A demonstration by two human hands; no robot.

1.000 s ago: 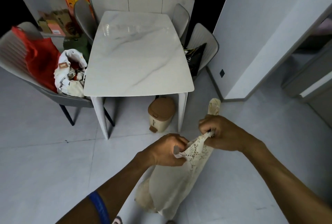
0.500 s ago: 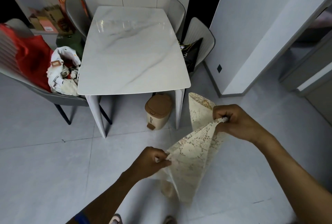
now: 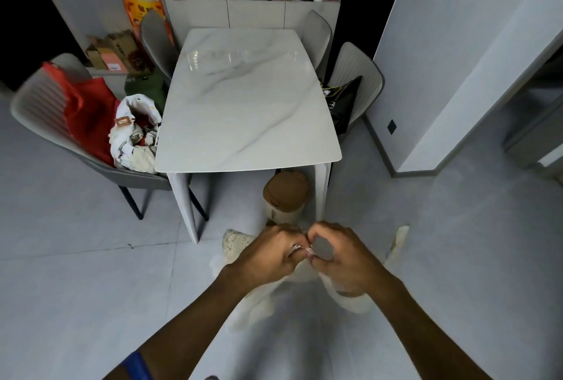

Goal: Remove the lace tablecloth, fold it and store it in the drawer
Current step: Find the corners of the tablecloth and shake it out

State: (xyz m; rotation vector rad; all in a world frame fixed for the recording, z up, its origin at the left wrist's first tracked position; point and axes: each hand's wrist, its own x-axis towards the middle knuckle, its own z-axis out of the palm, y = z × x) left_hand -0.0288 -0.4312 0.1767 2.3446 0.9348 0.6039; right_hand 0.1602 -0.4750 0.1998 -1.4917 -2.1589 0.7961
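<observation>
The cream lace tablecloth hangs bunched below my hands, in front of the bare marble table. My left hand and my right hand are pressed together at chest height, each pinching the cloth's top edge. Loose folds droop under my wrists and blur with motion; one end flaps out at the right near the floor. No drawer is recognisable in view.
A small tan bin stands under the table's near edge. Grey chairs surround the table; the left chair carries a red bag and a white bag. A cluttered cabinet is behind. A wall corner juts in at right.
My hands were spread apart stretching the cloth half a second ago; now they have come together, bringing the held edges to meet, and the cloth sags beneath them.
</observation>
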